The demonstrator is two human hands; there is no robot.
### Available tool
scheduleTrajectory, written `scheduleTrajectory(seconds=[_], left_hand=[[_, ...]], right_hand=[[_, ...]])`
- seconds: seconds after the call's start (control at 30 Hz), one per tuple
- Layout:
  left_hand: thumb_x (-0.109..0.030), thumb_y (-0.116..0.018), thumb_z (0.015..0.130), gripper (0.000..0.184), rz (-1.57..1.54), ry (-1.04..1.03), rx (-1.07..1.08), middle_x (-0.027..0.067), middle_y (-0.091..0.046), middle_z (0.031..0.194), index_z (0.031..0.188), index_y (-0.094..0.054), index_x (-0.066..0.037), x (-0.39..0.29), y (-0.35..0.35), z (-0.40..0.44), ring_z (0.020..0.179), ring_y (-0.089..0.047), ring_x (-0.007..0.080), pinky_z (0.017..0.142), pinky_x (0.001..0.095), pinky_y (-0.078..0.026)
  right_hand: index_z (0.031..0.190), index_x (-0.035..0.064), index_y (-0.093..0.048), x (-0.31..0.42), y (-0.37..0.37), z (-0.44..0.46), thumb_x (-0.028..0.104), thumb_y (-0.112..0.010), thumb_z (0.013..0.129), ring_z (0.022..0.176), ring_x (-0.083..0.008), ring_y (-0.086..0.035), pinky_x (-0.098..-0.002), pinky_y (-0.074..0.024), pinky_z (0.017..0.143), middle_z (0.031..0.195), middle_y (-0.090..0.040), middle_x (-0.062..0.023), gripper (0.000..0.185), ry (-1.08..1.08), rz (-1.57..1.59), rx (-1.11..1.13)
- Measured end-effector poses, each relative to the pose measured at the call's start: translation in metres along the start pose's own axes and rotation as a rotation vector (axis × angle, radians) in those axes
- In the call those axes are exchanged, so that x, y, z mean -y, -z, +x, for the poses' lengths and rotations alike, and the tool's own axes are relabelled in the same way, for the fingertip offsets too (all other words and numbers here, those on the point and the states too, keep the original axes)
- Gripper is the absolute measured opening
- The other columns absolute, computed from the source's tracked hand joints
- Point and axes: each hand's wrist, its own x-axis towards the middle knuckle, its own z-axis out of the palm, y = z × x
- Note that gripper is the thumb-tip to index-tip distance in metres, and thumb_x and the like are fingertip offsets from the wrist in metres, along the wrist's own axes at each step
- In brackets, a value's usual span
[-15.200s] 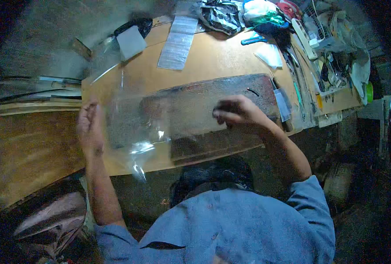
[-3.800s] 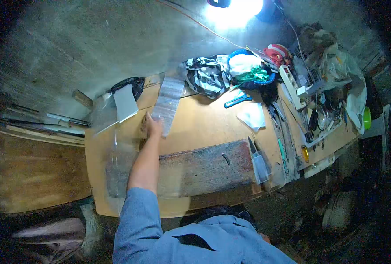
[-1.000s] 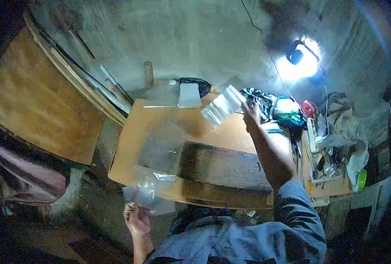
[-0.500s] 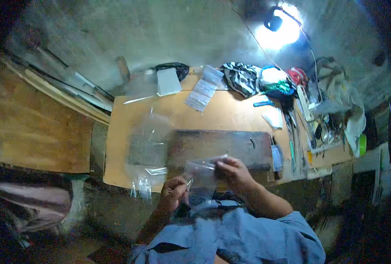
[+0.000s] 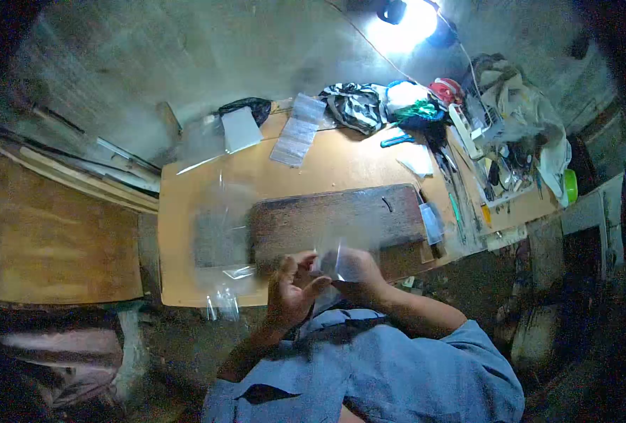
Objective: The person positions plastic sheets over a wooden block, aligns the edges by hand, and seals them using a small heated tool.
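A clear plastic bag (image 5: 339, 259) is held up in front of my body, its film catching the light. My right hand (image 5: 359, 273) is closed on it; part of the hand shows through the film and its fingers are blurred. Close against the bag's left side is my left hand (image 5: 290, 290), thumb and fingers apart, with the thumb reaching toward the film. Behind both hands lies a dark wooden board (image 5: 327, 215) on the table (image 5: 217, 166). Stacked clear plastic sheets or bags (image 5: 221, 233) lie left of the board.
At the table's back are a white packet (image 5: 241, 130), a clear plastic strip (image 5: 299, 130) and a striped black-and-white bag (image 5: 357, 107). A blue-handled tool (image 5: 397, 141) lies to the right, near a cluttered tray (image 5: 514, 197). A bright lamp (image 5: 408, 27) hangs above.
My hands have come closer together, and the bag, spread between them before, is now bunched near my right hand. My left fingers have spread from a pinch. The view has shifted slightly.
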Motion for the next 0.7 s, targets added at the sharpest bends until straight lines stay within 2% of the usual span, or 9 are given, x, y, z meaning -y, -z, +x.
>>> scheduleTrajectory(seconds=[0.1, 0.13, 0.2, 0.3, 0.43, 0.5, 0.57, 0.6, 0.7], left_hand=[[-0.021, -0.064, 0.091, 0.022, -0.301, 0.076, 0.017, 0.0053, -0.063, 0.091, 0.101, -0.063, -0.001, 0.011, -0.01, -0.004, 0.081, -0.059, 0.0116, 0.072, 0.0266, -0.049], [-0.019, -0.062, 0.093, 0.018, -0.362, 0.199, -0.016, 0.0046, -0.063, 0.088, 0.097, -0.063, -0.002, 0.021, -0.01, -0.009, 0.079, -0.059, 0.0114, 0.07, 0.0264, -0.049], [-0.015, -0.057, 0.095, 0.016, -0.553, 0.485, -0.047, 0.0028, -0.063, 0.08, 0.088, -0.064, -0.003, 0.003, -0.002, -0.009, 0.075, -0.058, 0.0108, 0.067, 0.0251, -0.049], [-0.014, -0.056, 0.095, 0.014, -0.467, 0.24, -0.184, 0.0035, -0.064, 0.082, 0.088, -0.063, -0.004, 0.049, -0.005, -0.011, 0.07, -0.057, 0.0109, 0.066, 0.0268, -0.049], [-0.014, -0.057, 0.094, 0.014, -0.734, 0.433, -0.452, 0.004, -0.064, 0.084, 0.084, -0.061, -0.006, 0.046, 0.003, 0.003, 0.074, -0.058, 0.0126, 0.072, 0.0317, -0.048], [-0.015, -0.057, 0.095, 0.015, -0.519, 0.505, -0.252, 0.0038, -0.062, 0.082, 0.082, -0.058, -0.007, 0.059, 0.023, 0.002, 0.08, -0.058, 0.0144, 0.073, 0.0321, -0.048], [-0.026, -0.06, 0.093, 0.018, -1.018, 0.419, -0.333, 0.004, -0.061, 0.084, 0.09, -0.058, -0.009, 0.06, 0.029, 0.012, 0.077, -0.062, 0.0183, 0.065, 0.031, -0.051], [-0.027, -0.061, 0.093, 0.019, -1.042, 0.45, -0.388, 0.0039, -0.058, 0.076, 0.088, -0.057, -0.009, 0.048, 0.026, 0.016, 0.07, -0.06, 0.019, 0.061, 0.0316, -0.048], [-0.024, -0.062, 0.092, 0.018, -0.809, 0.446, -0.308, 0.0034, -0.057, 0.073, 0.085, -0.057, -0.008, 0.041, 0.025, 0.014, 0.066, -0.058, 0.0185, 0.062, 0.0318, -0.049]], right_hand=[[0.097, 0.0004, -0.065, 0.017, -0.007, -0.005, 0.004, -0.067, 0.085, 0.081, -0.0128, -0.061, -0.028, -0.0503, 0.074, 0.092, -0.067, -0.0047, 0.012, -0.15, -0.078, 0.104], [0.089, 0.0018, -0.065, 0.01, -0.018, -0.008, 0.013, -0.068, 0.088, 0.072, -0.0112, -0.058, -0.0293, -0.0489, 0.069, 0.079, -0.066, -0.0036, 0.011, -0.092, 0.188, -0.033], [0.089, 0.0012, -0.064, 0.012, -0.013, -0.013, 0.013, -0.066, 0.089, 0.071, -0.0101, -0.056, -0.0281, -0.0477, 0.067, 0.077, -0.064, -0.002, 0.012, -0.16, 0.318, -0.019], [0.086, 0.0003, -0.062, 0.019, 0.0, -0.014, 0.013, -0.063, 0.092, 0.068, -0.0064, -0.05, -0.0236, -0.0426, 0.061, 0.072, -0.057, 0.0018, 0.014, -0.325, 0.546, 0.017], [0.082, 0.0022, -0.061, 0.019, 0.014, -0.012, 0.02, -0.062, 0.093, 0.065, -0.0052, -0.05, -0.0226, -0.041, 0.057, 0.069, -0.056, 0.0035, 0.021, -0.419, 0.409, -0.103], [0.079, 0.0032, -0.061, 0.002, 0.022, -0.015, 0.02, -0.062, 0.094, 0.064, -0.0041, -0.048, -0.0225, -0.0407, 0.055, 0.068, -0.054, 0.004, 0.022, -0.457, 0.582, -0.191], [0.08, 0.0034, -0.061, -0.011, 0.024, -0.015, 0.019, -0.061, 0.094, 0.064, -0.0037, -0.048, -0.0222, -0.0408, 0.056, 0.069, -0.055, 0.0039, 0.021, -0.401, 0.589, -0.229], [0.082, 0.0029, -0.062, -0.012, 0.025, -0.014, 0.018, -0.061, 0.094, 0.065, -0.0041, -0.048, -0.0223, -0.0411, 0.056, 0.071, -0.056, 0.0035, 0.02, -0.401, 0.547, -0.201], [0.087, 0.0016, -0.062, -0.021, 0.028, -0.006, 0.016, -0.059, 0.095, 0.068, -0.0081, -0.054, -0.0248, -0.0461, 0.063, 0.074, -0.06, -0.0003, 0.017, -0.285, 0.283, -0.183]])
